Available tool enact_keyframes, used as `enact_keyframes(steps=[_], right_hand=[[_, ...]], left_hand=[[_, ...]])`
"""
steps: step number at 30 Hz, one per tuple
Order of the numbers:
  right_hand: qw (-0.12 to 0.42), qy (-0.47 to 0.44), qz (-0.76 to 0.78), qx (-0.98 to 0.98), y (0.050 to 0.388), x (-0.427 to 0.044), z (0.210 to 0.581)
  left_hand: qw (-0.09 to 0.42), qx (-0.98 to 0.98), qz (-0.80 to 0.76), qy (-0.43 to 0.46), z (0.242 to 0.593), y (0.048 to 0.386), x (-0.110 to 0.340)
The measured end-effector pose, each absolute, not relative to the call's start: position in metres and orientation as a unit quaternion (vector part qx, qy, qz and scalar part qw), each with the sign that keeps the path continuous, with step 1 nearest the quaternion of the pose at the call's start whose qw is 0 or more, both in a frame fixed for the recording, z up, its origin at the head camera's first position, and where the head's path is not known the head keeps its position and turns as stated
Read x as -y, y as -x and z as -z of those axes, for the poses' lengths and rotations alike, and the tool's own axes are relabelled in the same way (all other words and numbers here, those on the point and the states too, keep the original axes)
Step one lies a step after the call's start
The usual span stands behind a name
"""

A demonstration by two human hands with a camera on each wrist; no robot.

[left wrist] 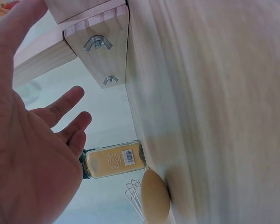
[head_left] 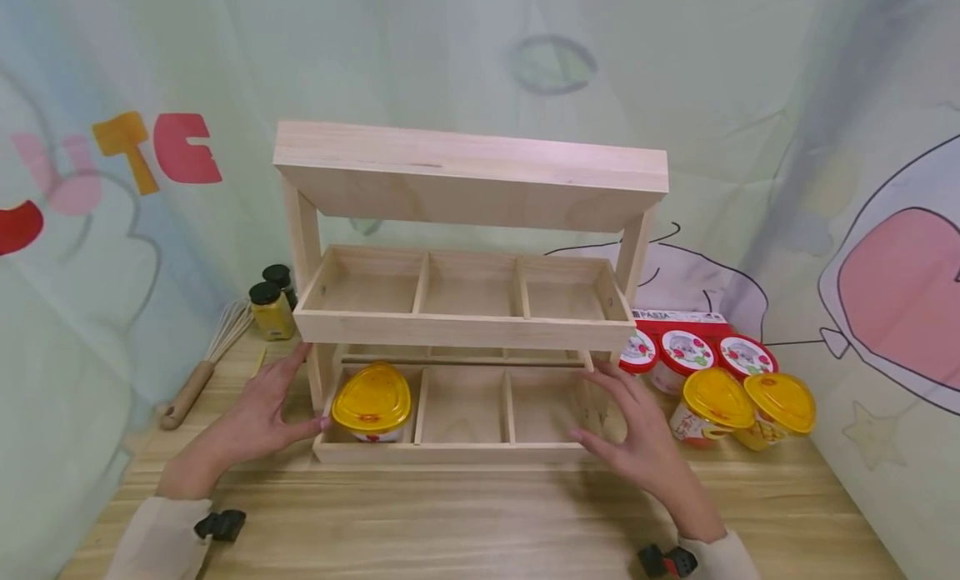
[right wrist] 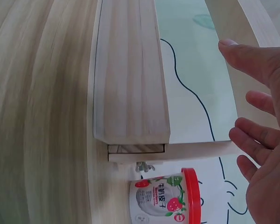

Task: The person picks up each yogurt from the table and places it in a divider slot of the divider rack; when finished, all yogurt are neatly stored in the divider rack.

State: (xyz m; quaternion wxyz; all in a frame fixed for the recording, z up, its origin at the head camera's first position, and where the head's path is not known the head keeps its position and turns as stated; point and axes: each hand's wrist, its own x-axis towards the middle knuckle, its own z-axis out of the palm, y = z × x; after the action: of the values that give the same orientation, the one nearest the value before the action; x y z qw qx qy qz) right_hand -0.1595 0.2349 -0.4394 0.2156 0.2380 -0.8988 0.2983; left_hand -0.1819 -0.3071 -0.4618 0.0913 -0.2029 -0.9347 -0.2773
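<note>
Pale wood is filling the middle of the head view: we are looking at a tiered rack (head_left: 465,332) standing on the table (head_left: 465,517), with a yellow-lidded cup (head_left: 372,401) sitting in its lower left compartment. Our left hand (head_left: 258,415) is resting at the rack's left end, fingers apart, thumb tip at the front corner; our right hand (head_left: 639,430) is flanking the right end, thumb and forefinger parted. Just beside it, two more yellow-lidded cups (head_left: 716,398) are standing before red-lidded cups (head_left: 686,351). Were we sliding the rack rightward, it could be toppling them; a jolt could be tipping the lone cup.

On the left wrist, we are seeing spread fingers clamping nothing, near wing nuts (left wrist: 98,43) on the rack. Loose nuts could be causing wobble. A yellow jar (left wrist: 115,161) and a whisk (left wrist: 155,198) are lying within knocking reach.

On the right wrist, fingers are spreading apart, holding nothing; whether they are touching wood, we cannot tell.
</note>
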Motion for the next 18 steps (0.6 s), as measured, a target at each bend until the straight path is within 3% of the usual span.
enact_keyframes(steps=[18], right_hand=[[0.238,-0.184,-0.278,0.912,0.154,-0.278,0.436]], left_hand=[[0.109,0.928,0.282,0.216,0.463,0.183,0.307]])
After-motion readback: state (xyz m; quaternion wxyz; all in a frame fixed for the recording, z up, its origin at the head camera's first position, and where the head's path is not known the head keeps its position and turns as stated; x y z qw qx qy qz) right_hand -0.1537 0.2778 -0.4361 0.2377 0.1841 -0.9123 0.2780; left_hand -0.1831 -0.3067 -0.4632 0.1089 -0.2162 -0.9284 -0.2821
